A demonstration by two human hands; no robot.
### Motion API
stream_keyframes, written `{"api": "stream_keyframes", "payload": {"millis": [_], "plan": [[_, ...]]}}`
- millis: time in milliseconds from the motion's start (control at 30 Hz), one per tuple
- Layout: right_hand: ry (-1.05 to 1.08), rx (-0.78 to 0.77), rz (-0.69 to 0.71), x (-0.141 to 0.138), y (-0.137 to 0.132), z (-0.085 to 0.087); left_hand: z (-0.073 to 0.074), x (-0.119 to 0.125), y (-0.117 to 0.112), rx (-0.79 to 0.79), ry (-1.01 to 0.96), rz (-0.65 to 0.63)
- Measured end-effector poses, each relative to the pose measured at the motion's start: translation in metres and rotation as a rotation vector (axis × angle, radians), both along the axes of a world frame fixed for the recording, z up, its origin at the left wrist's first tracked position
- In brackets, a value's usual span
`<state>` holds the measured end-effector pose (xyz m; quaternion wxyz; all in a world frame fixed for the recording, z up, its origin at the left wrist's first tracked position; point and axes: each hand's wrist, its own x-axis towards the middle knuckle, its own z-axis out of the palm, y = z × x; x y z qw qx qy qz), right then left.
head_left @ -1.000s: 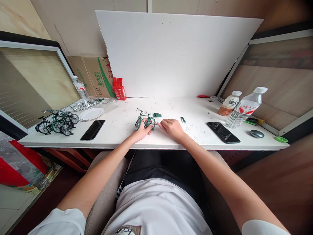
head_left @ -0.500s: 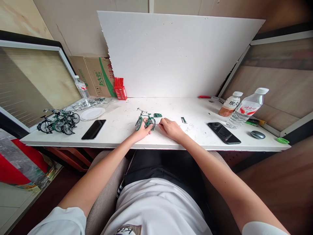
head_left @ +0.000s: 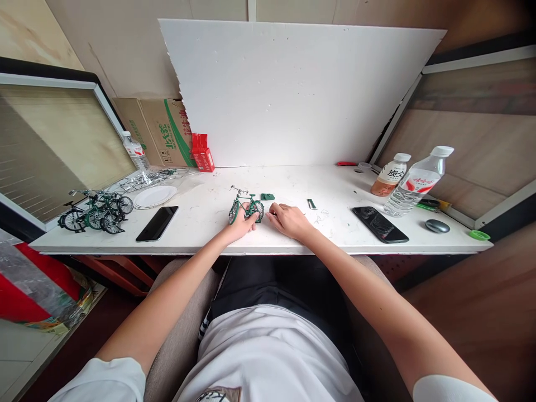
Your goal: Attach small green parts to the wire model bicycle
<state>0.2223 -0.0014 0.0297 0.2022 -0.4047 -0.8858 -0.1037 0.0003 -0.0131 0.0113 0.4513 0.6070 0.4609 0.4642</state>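
Observation:
A small green model bicycle point(head_left: 245, 200) with dark spoked wheels stands upright in the grip of my left hand point(head_left: 240, 226), whose fingers wrap its lower frame. Close to its rear wheel, my right hand point(head_left: 290, 221) rests low over the table with the fingers curled together in a pinch. Whatever is between those fingertips is too small to make out. Just behind the bicycle lies a flat green plastic piece point(head_left: 267, 196). Another narrow green part point(head_left: 311, 204) lies beyond my right hand.
Several finished-looking model bicycles point(head_left: 98, 211) cluster at the left, near a white plate point(head_left: 154, 197) and a phone point(head_left: 157, 223). At the right are a second phone point(head_left: 379, 224), a mouse point(head_left: 437, 226), a water bottle point(head_left: 419, 181) and a drink bottle point(head_left: 390, 176). A white board point(head_left: 310, 95) stands behind.
The whole view has shifted slightly. My left hand still holds the bicycle, and my right hand stays curled beside its rear wheel.

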Motion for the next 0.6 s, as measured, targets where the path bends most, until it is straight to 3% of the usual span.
{"api": "stream_keyframes", "payload": {"millis": [233, 600], "plan": [[0.033, -0.007, 0.078, 0.0016, 0.0006, -0.0025, 0.0037, 0.0005, -0.0019, -0.02, -0.017, -0.01], [-0.007, 0.088, 0.008, 0.0016, 0.0063, -0.0089, 0.0088, 0.0025, -0.0075, 0.028, -0.008, -0.066]]}}
